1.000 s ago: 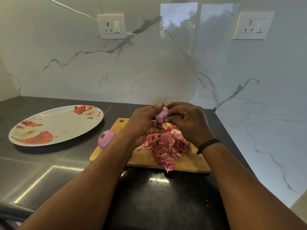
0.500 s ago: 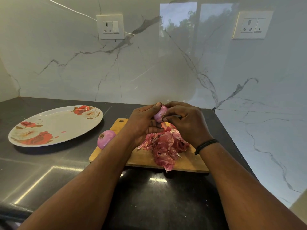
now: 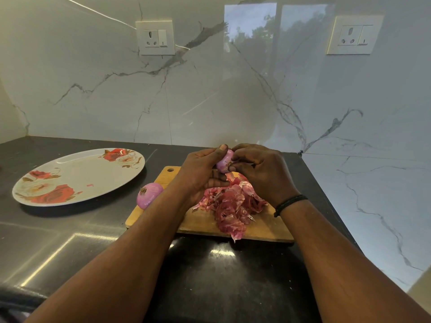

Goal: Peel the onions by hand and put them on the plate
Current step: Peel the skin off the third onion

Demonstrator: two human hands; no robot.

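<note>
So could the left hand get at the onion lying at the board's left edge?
Probably yes: the loose onion lies uncovered just beside the left forearm, nothing over it. But the left hand grips the other onion, so it must release first.

On the worktop (image 3: 70,241): cutting board (image 3: 205,226) at centre, heaped with onion peels (image 3: 231,206); plate (image 3: 77,176) well to its left; peeled onion (image 3: 149,198) at the board's left edge. Above the board, second onion (image 3: 225,162) between left hand (image 3: 200,173) and right hand (image 3: 263,173). Behind, two wall sockets (image 3: 155,38).
</note>
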